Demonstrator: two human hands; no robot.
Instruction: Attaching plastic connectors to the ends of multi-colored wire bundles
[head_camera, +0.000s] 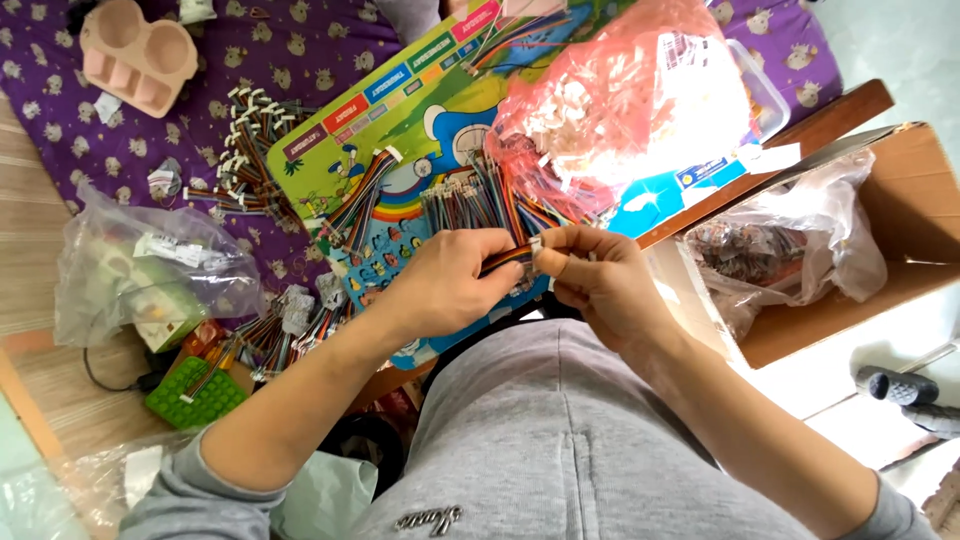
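Observation:
My left hand and my right hand meet over the middle of a colourful board, both pinching one short ribbon of multicoloured wires. The ribbon's white connector sits between my right fingertips. Just beyond my hands lies a heap of similar wire bundles on the board. More bundles with white connectors are spread over the purple patterned cloth to the left.
A pink plastic bag of white connectors rests at the board's far right. A clear bag of parts sits in a cardboard box. Another clear bag, a green block and a pink tray lie left.

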